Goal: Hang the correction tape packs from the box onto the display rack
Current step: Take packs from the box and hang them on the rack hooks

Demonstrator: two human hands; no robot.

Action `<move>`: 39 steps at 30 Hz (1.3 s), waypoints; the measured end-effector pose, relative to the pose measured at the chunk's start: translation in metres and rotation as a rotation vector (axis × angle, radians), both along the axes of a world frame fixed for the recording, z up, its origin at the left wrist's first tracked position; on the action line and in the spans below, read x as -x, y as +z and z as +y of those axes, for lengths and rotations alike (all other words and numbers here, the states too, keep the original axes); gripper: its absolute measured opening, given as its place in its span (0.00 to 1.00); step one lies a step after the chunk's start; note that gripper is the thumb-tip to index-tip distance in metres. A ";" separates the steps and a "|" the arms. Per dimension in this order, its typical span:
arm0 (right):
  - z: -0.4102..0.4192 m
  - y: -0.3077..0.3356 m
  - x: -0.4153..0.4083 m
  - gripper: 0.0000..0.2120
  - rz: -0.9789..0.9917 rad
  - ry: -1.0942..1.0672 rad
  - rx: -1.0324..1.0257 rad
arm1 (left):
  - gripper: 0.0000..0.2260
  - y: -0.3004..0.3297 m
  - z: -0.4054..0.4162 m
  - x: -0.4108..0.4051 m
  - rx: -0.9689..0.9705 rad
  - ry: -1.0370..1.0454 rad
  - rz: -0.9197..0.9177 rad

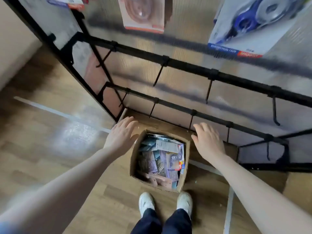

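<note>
An open cardboard box (185,157) stands on the wooden floor in front of my feet, filled with several correction tape packs (166,159) lying in a jumble. My left hand (120,134) hovers empty above the box's left side, fingers spread. On the right, my right hand (208,141) is held out above the box, fingers relaxed and holding nothing. The black display rack (189,66) rises ahead with bare hooks (157,76) on its lower bars. A pink pack (143,13) and a blue pack (249,26) hang higher up.
My two white shoes (146,202) stand just behind the box. A wall and its pale baseboard run along the left. The rack's black foot frame (263,154) sits on the floor to the right of the box.
</note>
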State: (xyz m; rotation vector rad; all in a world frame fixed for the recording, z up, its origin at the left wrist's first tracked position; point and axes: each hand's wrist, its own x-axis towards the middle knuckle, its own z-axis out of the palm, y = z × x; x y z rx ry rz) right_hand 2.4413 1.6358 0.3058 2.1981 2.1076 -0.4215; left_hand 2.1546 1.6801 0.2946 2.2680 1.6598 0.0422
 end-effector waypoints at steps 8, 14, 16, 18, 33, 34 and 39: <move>-0.021 -0.147 -0.009 0.20 -0.025 0.069 0.155 | 0.23 -0.142 -0.034 -0.007 0.215 0.023 0.073; -0.039 -0.231 -0.012 0.22 -0.009 0.072 0.268 | 0.24 -0.234 -0.069 -0.008 0.356 0.004 0.126; -0.043 -0.254 -0.013 0.21 -0.009 0.074 0.293 | 0.24 -0.260 -0.077 -0.010 0.394 -0.013 0.143; -0.045 -0.273 -0.013 0.21 -0.010 0.071 0.311 | 0.24 -0.286 -0.083 -0.012 0.424 -0.036 0.159; -0.058 -0.372 -0.003 0.13 0.058 0.158 0.321 | 0.18 -0.400 -0.108 -0.021 0.724 -0.131 0.332; -0.060 -0.377 0.000 0.13 0.050 0.172 0.324 | 0.17 -0.403 -0.108 -0.021 0.729 -0.120 0.343; -0.068 -0.396 0.019 0.14 -0.016 0.252 0.447 | 0.17 -0.412 -0.104 -0.023 0.683 -0.198 0.377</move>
